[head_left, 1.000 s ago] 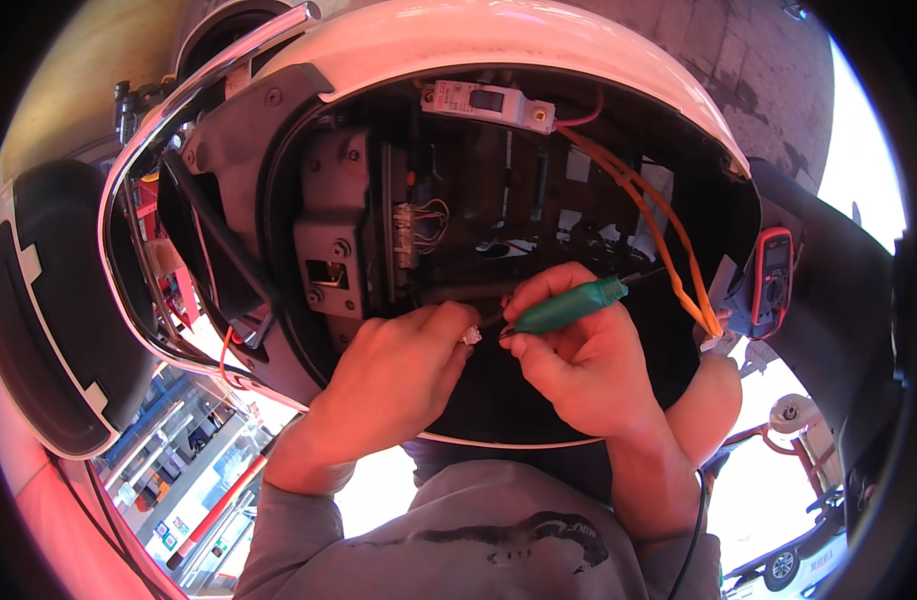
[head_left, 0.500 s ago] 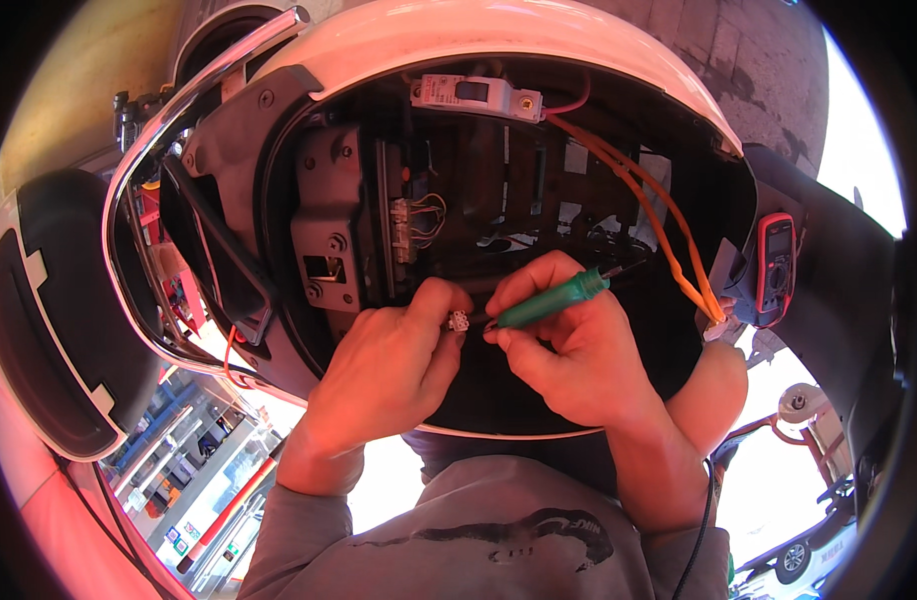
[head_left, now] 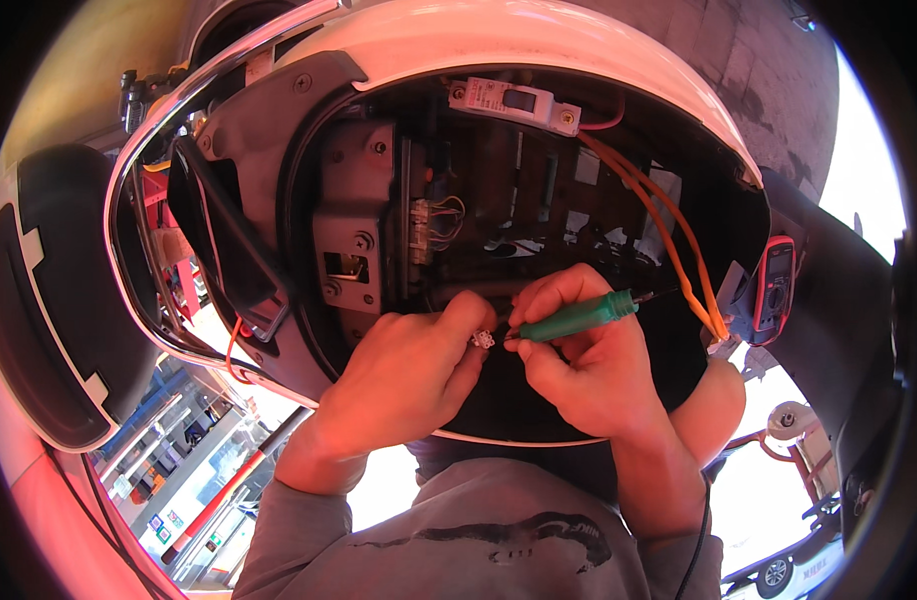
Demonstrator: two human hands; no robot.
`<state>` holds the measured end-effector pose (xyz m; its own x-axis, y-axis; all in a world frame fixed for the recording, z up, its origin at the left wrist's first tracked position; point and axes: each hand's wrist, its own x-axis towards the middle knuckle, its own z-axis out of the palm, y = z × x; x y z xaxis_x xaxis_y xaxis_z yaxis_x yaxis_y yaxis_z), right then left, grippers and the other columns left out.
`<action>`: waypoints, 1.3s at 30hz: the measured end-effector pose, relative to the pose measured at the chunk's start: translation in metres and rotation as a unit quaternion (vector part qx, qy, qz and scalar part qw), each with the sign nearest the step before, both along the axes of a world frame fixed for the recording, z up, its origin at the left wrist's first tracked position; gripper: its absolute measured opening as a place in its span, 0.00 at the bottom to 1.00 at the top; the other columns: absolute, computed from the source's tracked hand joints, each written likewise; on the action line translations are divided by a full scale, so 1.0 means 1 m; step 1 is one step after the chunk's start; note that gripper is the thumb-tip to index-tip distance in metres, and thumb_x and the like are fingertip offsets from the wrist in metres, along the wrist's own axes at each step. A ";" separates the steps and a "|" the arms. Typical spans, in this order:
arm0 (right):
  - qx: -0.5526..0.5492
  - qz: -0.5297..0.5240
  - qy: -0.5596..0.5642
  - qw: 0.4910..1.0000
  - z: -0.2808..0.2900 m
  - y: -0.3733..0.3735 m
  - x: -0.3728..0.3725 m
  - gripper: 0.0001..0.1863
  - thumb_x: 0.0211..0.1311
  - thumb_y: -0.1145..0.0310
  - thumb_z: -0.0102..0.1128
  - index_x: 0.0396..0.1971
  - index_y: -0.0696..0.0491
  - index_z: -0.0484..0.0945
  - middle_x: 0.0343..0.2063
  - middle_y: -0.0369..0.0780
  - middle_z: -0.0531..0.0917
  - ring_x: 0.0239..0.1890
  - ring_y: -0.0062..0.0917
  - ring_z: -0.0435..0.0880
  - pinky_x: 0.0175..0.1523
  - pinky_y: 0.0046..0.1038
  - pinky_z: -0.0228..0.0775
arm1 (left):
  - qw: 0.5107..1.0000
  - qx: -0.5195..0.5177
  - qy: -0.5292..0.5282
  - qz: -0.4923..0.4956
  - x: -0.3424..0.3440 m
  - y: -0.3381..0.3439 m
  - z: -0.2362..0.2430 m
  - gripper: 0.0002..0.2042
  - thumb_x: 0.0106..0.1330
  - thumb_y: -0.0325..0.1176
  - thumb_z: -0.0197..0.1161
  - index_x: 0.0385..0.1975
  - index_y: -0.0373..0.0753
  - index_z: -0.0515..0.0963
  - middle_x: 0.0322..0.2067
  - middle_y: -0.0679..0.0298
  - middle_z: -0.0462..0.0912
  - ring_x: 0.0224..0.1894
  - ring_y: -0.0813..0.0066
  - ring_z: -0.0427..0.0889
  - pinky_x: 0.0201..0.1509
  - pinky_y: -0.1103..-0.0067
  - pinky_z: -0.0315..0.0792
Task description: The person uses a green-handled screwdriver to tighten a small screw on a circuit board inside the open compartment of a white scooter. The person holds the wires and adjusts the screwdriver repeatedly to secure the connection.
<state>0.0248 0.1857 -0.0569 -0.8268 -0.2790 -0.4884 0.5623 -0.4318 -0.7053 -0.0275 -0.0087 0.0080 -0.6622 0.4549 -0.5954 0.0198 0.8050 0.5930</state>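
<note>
My left hand (head_left: 399,380) pinches a small white plastic connector (head_left: 483,338) inside the open, dark compartment (head_left: 499,400) of a white scooter body. My right hand (head_left: 589,370) grips a green-handled tool (head_left: 569,320), its near end by the connector; whether they touch I cannot tell. Above my hands are a terminal strip with thin wires (head_left: 421,225) and a metal bracket (head_left: 351,245). A white breaker switch (head_left: 479,98) lies along the compartment's back edge, with thick orange cables (head_left: 669,215) running from it down to the right.
A red-and-black multimeter (head_left: 775,285) rests at the right of the compartment. A black padded lid (head_left: 49,310) sits at the far left. A grey pavement (head_left: 779,70) shows at the back right. A car wheel (head_left: 775,572) shows at the lower right, shelving (head_left: 169,470) at the lower left.
The scooter shifts slightly right and down in the view since half a second ago, both hands with it. The connector and green tool stay held, close together.
</note>
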 end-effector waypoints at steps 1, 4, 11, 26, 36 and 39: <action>0.008 0.010 0.012 1.000 0.000 0.000 0.000 0.17 0.57 0.92 0.59 0.43 0.58 0.72 0.45 0.42 0.79 0.46 0.22 0.83 0.51 0.23 0.79 | 1.000 0.000 -0.002 -0.001 0.000 0.000 0.001 0.11 0.63 0.21 0.66 0.43 0.37 0.76 0.27 0.54 0.85 0.32 0.48 0.87 0.32 0.66 0.77; 0.025 -0.010 0.049 0.998 -0.002 -0.005 0.002 0.14 0.57 0.87 0.62 0.41 0.57 0.75 0.38 0.36 0.80 0.39 0.16 0.79 0.45 0.21 0.74 | 1.000 0.017 0.004 0.002 0.000 0.000 0.000 0.11 0.62 0.21 0.66 0.43 0.37 0.76 0.27 0.53 0.84 0.31 0.46 0.86 0.32 0.64 0.76; 0.057 -0.020 0.107 0.992 -0.006 -0.008 0.004 0.13 0.53 0.84 0.64 0.39 0.56 0.78 0.33 0.33 0.81 0.35 0.14 0.78 0.41 0.20 0.72 | 0.999 0.031 0.005 0.001 -0.001 -0.001 0.000 0.12 0.61 0.20 0.66 0.43 0.37 0.75 0.26 0.54 0.84 0.31 0.45 0.85 0.30 0.62 0.74; 0.054 -0.028 0.122 0.991 -0.008 -0.011 0.006 0.14 0.53 0.86 0.62 0.39 0.56 0.78 0.34 0.34 0.82 0.36 0.15 0.79 0.41 0.21 0.72 | 0.999 0.032 0.011 0.001 0.000 -0.001 -0.001 0.13 0.61 0.20 0.65 0.43 0.37 0.74 0.27 0.54 0.84 0.31 0.45 0.85 0.31 0.61 0.74; 0.043 -0.029 0.121 0.991 -0.008 -0.011 0.006 0.14 0.53 0.86 0.63 0.39 0.56 0.77 0.35 0.35 0.82 0.36 0.16 0.79 0.42 0.21 0.72 | 0.999 0.040 0.013 -0.009 -0.001 -0.001 -0.001 0.11 0.64 0.21 0.63 0.44 0.37 0.72 0.26 0.51 0.84 0.30 0.42 0.84 0.30 0.57 0.74; 0.046 -0.027 0.123 0.991 -0.007 -0.011 0.006 0.14 0.53 0.86 0.63 0.39 0.56 0.77 0.34 0.35 0.82 0.36 0.16 0.79 0.42 0.21 0.73 | 0.999 0.031 0.016 -0.005 0.000 -0.001 -0.001 0.13 0.60 0.20 0.65 0.43 0.37 0.74 0.27 0.54 0.84 0.30 0.46 0.85 0.30 0.62 0.74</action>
<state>0.0307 0.1750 -0.0641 -0.9364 -0.1945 -0.2921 0.3467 -0.3834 -0.8561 -0.0276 -0.0094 0.0069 -0.6759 0.4971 -0.5441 0.0475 0.7661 0.6409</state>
